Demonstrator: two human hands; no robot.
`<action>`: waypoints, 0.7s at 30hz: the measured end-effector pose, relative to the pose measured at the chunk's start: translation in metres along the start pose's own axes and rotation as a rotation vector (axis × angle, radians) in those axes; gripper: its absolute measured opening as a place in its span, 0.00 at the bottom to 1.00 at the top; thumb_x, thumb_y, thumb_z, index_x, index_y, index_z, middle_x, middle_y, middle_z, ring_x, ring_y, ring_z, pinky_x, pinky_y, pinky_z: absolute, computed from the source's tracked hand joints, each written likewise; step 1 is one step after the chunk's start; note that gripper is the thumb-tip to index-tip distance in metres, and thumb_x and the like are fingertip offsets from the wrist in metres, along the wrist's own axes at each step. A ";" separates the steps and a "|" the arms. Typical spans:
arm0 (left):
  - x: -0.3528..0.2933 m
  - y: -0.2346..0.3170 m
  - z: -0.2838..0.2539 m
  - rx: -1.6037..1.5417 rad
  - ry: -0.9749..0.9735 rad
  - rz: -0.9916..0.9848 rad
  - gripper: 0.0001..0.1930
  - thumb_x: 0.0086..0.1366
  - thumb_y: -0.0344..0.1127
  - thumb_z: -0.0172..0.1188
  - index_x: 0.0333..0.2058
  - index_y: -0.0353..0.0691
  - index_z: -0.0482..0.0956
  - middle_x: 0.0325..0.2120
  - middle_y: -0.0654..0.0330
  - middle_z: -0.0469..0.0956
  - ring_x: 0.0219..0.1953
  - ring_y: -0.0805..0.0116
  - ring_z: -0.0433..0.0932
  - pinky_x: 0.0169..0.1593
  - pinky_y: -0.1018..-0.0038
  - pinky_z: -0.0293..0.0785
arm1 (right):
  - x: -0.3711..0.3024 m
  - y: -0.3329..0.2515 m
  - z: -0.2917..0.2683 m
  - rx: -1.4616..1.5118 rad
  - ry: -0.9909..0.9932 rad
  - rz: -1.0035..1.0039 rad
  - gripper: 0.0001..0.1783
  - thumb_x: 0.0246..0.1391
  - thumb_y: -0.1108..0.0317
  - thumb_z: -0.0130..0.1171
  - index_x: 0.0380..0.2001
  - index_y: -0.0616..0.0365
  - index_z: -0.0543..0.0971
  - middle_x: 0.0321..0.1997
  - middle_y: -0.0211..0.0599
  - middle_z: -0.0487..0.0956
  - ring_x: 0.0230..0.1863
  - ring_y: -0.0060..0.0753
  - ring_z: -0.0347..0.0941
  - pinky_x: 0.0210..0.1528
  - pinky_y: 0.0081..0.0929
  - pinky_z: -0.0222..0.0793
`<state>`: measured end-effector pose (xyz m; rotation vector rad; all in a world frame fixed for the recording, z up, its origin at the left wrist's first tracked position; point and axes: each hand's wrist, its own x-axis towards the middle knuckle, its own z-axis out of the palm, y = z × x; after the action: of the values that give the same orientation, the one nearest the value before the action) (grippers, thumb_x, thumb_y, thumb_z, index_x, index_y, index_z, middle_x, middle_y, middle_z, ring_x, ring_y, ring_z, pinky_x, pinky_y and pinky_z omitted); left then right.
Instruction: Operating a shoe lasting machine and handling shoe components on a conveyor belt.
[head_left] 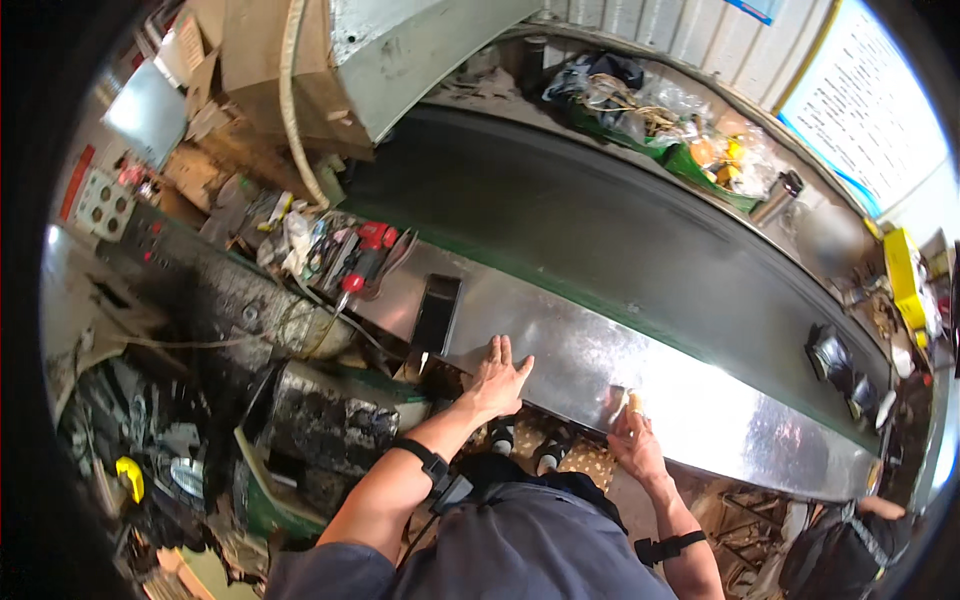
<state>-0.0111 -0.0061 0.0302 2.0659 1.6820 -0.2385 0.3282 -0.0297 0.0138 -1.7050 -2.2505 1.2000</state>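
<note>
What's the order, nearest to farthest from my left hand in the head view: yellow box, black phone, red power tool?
From your left hand:
1. Black phone, up-left, on the metal ledge.
2. Red power tool, farther up-left.
3. Yellow box, far right.

A plain dark grey shirt covers the torso, its short left sleeve (335,572) ending on the upper arm. A black strap (425,460) with a small dark block circles the left forearm; another black band (670,548) rings the right. The left hand (497,383) and right hand (635,445) are bare. Dark footwear (503,432) shows below.
</note>
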 end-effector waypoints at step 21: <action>0.010 -0.025 0.022 0.168 0.108 0.125 0.43 0.52 0.40 0.68 0.69 0.50 0.63 0.65 0.18 0.49 0.68 0.22 0.54 0.59 0.51 0.73 | -0.005 -0.026 0.013 0.030 0.172 0.088 0.26 0.52 0.61 0.66 0.51 0.59 0.71 0.46 0.50 0.79 0.52 0.58 0.76 0.51 0.48 0.73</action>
<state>-0.0297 -0.0037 0.0008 2.3368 1.6356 -0.2377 0.3031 -0.0426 0.0221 -1.8363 -2.0693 1.0517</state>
